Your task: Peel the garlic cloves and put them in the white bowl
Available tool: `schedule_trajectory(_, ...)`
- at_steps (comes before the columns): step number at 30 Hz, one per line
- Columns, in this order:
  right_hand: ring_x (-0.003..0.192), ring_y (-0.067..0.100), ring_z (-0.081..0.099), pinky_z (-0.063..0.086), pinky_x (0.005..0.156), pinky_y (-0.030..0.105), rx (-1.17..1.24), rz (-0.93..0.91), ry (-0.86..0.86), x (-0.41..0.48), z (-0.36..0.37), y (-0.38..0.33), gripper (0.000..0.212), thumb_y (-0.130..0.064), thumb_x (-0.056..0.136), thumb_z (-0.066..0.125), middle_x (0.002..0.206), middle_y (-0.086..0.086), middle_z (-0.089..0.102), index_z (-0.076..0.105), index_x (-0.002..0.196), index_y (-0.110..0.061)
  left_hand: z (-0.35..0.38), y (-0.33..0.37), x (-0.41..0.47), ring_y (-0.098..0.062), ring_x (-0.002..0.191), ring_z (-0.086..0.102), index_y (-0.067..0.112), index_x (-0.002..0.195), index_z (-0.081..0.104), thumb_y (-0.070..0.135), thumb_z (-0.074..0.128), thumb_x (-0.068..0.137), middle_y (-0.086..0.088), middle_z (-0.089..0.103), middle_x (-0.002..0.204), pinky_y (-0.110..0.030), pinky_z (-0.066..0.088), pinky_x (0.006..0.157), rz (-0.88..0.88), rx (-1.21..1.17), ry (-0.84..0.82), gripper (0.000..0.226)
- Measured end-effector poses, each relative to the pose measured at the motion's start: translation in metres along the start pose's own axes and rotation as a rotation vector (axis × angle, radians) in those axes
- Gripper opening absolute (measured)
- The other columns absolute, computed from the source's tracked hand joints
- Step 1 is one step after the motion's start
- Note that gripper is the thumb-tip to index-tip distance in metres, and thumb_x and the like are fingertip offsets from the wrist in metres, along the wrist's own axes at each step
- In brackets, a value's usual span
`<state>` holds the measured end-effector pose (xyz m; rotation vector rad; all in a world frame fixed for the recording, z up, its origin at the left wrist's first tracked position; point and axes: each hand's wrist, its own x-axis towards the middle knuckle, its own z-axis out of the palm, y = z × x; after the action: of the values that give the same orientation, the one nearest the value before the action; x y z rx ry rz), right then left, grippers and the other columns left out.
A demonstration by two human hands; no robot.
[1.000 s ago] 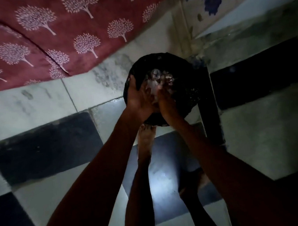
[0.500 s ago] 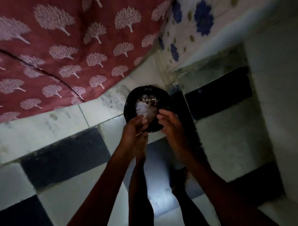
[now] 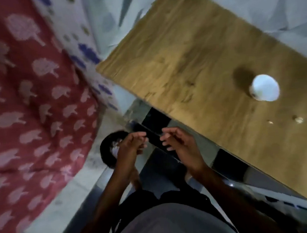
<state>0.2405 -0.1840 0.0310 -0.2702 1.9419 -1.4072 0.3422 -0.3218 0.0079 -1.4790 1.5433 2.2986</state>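
Observation:
The white bowl [image 3: 265,90] stands on the wooden table [image 3: 180,57] at the right, and the blur hides what is inside it. Two small pale garlic bits [image 3: 298,119] lie on the table just below the bowl. My left hand [image 3: 131,146] and my right hand [image 3: 181,143] hang in the air a little apart, left of the table's edge. Their fingers are loosely curled and I see nothing in either hand. Under my left hand a black bin [image 3: 105,153] with pale peels in it stands on the floor.
A red cloth with pale tree prints [image 3: 26,109] hangs at the left, beside a white cloth with blue flowers [image 3: 86,51]. The floor has black and white tiles [image 3: 158,134]. My legs and feet show below my hands.
My hands have lifted out of the black bin and drawn apart. The view has swung right and up, so the table and the white bowl have come into sight.

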Motion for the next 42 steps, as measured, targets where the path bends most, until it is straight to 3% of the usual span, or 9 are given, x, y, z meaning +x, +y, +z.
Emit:
schedule_trajectory(12, 0.075, 0.016, 0.065, 0.049, 0.067, 0.03, 0.269, -0.013, 0.44, -0.048, -0.263, 0.034, 0.022, 0.002, 0.093, 0.055, 0.089, 0.011, 0.073, 0.069, 0.104, -0.01, 0.271, 0.015, -0.017, -0.015, 0.073, 0.064, 0.015, 0.096, 0.066, 0.007, 0.05, 0.098, -0.005, 0.069, 0.088, -0.023, 0.049, 0.065, 0.195, 0.226, -0.358, 0.019)
schedule_trajectory(15, 0.077, 0.016, 0.066, 0.05, 0.067, 0.027, 0.278, -0.017, 0.467, -0.053, -0.316, 0.046, 0.022, -0.001, 0.093, 0.055, 0.089, 0.009, 0.073, 0.069, 0.105, -0.012, 0.333, 0.001, -0.013, -0.007, 0.068, 0.064, 0.013, 0.097, 0.068, 0.006, 0.054, 0.096, -0.002, 0.07, 0.086, -0.018, 0.05, 0.062, 0.274, 0.269, -0.339, 0.016)
schedule_trajectory(19, 0.077, 0.015, 0.066, 0.05, 0.068, 0.028, 0.314, 0.014, 0.502, -0.058, -0.371, 0.064, 0.021, -0.002, 0.092, 0.056, 0.087, 0.007, 0.074, 0.07, 0.104, -0.013, 0.397, -0.023, 0.002, -0.009, 0.075, 0.066, 0.02, 0.092, 0.069, 0.004, 0.058, 0.091, 0.008, 0.071, 0.08, -0.029, 0.052, 0.073, 0.365, 0.422, -0.33, 0.019)
schedule_trajectory(25, 0.08, 0.016, 0.068, 0.053, 0.07, 0.028, 0.358, 0.111, 0.5, -0.046, -0.412, 0.08, 0.02, -0.007, 0.094, 0.058, 0.088, 0.003, 0.075, 0.072, 0.104, -0.016, 0.46, -0.042, 0.037, -0.012, 0.101, 0.062, 0.022, 0.106, 0.064, 0.0, 0.057, 0.088, 0.005, 0.067, 0.106, -0.022, 0.047, 0.094, 0.672, 0.924, -0.219, 0.029)
schedule_trajectory(31, 0.087, 0.018, 0.071, 0.056, 0.075, 0.031, 0.316, 0.11, 0.487, -0.03, -0.424, 0.087, 0.017, -0.013, 0.094, 0.059, 0.089, -0.002, 0.075, 0.071, 0.103, -0.021, 0.479, -0.049, 0.062, -0.022, 0.123, 0.053, 0.01, 0.125, 0.058, 0.017, 0.036, 0.105, -0.006, 0.059, 0.13, -0.018, 0.032, 0.109, 0.729, 1.089, -0.183, 0.03)
schedule_trajectory(33, 0.086, 0.016, 0.071, 0.056, 0.073, 0.029, 0.298, 0.1, 0.488, -0.025, -0.425, 0.087, 0.017, -0.013, 0.094, 0.059, 0.089, -0.002, 0.075, 0.071, 0.103, -0.021, 0.483, -0.047, 0.066, -0.023, 0.125, 0.051, 0.007, 0.129, 0.055, 0.019, 0.035, 0.106, -0.009, 0.057, 0.133, -0.011, 0.027, 0.105, 0.768, 1.167, -0.167, 0.033)
schedule_trajectory(36, 0.084, 0.013, 0.071, 0.056, 0.072, 0.027, 0.254, 0.085, 0.488, -0.016, -0.428, 0.088, 0.016, -0.016, 0.096, 0.058, 0.09, -0.004, 0.075, 0.071, 0.104, -0.022, 0.489, -0.03, 0.063, -0.024, 0.116, 0.055, 0.009, 0.119, 0.058, 0.013, 0.042, 0.102, -0.011, 0.061, 0.122, -0.031, 0.04, 0.105, 0.84, 1.194, -0.173, 0.024)
schedule_trajectory(39, 0.084, 0.012, 0.071, 0.056, 0.071, 0.026, 0.216, 0.08, 0.51, -0.001, -0.432, 0.085, 0.015, -0.016, 0.097, 0.058, 0.09, -0.005, 0.075, 0.07, 0.103, -0.022, 0.489, 0.009, 0.065, -0.015, 0.081, 0.058, 0.012, 0.088, 0.057, 0.0, 0.05, 0.09, -0.001, 0.062, 0.086, -0.031, 0.049, 0.075, 0.946, 1.059, -0.152, 0.014)
schedule_trajectory(42, 0.082, 0.016, 0.071, 0.055, 0.068, 0.026, 0.201, 0.075, 0.546, 0.013, -0.435, 0.082, 0.015, -0.012, 0.096, 0.058, 0.089, -0.001, 0.074, 0.07, 0.1, -0.02, 0.488, 0.049, 0.086, -0.015, 0.071, 0.058, 0.007, 0.081, 0.059, -0.001, 0.049, 0.087, 0.0, 0.06, 0.076, -0.027, 0.044, 0.062, 0.897, 1.109, -0.087, 0.015)
